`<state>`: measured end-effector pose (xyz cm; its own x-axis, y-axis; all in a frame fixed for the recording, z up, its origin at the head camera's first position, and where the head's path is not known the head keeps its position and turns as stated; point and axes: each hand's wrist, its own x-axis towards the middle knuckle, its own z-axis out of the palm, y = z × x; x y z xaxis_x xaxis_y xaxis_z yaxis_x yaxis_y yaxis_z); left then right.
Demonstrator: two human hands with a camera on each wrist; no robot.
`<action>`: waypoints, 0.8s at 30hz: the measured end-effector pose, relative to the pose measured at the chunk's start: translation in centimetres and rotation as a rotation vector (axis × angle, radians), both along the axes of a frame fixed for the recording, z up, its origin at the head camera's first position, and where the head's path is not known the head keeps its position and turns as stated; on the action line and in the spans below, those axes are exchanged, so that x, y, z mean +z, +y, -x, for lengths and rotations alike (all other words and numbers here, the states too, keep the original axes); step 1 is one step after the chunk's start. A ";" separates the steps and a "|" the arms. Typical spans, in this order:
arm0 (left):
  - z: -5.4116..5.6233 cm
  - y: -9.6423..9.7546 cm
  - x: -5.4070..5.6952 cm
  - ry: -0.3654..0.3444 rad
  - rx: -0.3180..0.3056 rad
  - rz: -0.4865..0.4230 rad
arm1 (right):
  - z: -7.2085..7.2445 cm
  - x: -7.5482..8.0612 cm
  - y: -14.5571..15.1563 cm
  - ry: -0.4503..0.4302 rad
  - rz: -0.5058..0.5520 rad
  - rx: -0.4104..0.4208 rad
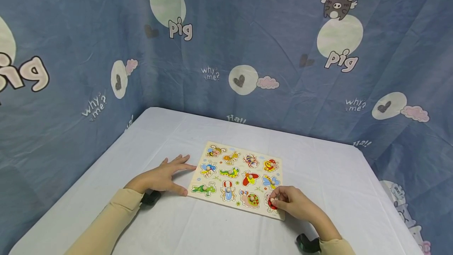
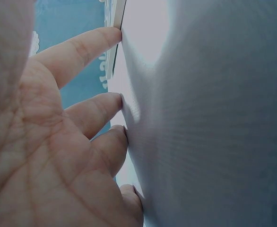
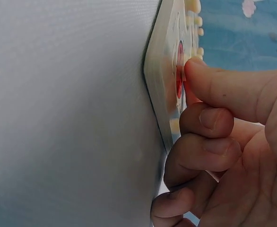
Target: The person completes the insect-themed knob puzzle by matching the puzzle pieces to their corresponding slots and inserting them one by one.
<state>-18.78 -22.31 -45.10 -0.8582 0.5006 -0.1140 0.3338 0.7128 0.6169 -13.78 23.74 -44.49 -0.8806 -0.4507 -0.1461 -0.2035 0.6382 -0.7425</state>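
Note:
A wooden knob puzzle board (image 1: 218, 181) with several colourful insect pieces lies on the white table. At its near right corner, my right hand (image 1: 295, 204) pinches the knob of the red ladybug piece (image 1: 271, 204) between thumb and forefinger. The right wrist view shows the red piece (image 3: 179, 90) at the board's face, its knob partly hidden by the thumb (image 3: 214, 82); the other fingers are curled beneath. My left hand (image 1: 159, 178) is spread at the board's left edge, fingertips down on the cloth. Its forefinger and thumb reach that edge.
The white-covered table (image 1: 170, 129) extends around the board on all sides. Blue printed curtains (image 1: 219, 42) hang behind it and along the left. Black wrist devices show at the left wrist (image 1: 151, 198) and the right wrist (image 1: 307, 243).

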 end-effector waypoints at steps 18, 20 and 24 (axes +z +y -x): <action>0.7 -0.3 0.5 0.007 -0.030 0.027 | 1.2 1.5 1.1 0.082 -0.064 -0.053; 1.1 -0.3 1.2 0.034 -0.024 0.034 | 1.6 2.2 1.4 0.164 -0.092 -0.125; 2.0 0.6 3.1 0.167 0.054 0.078 | 2.2 4.1 1.7 0.365 -0.176 -0.271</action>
<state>-20.75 -21.71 -41.98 -0.8937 0.4487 -0.0046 0.3869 0.7757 0.4986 -15.97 25.46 -40.38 -0.9708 -0.1939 0.1410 -0.2395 0.8138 -0.5296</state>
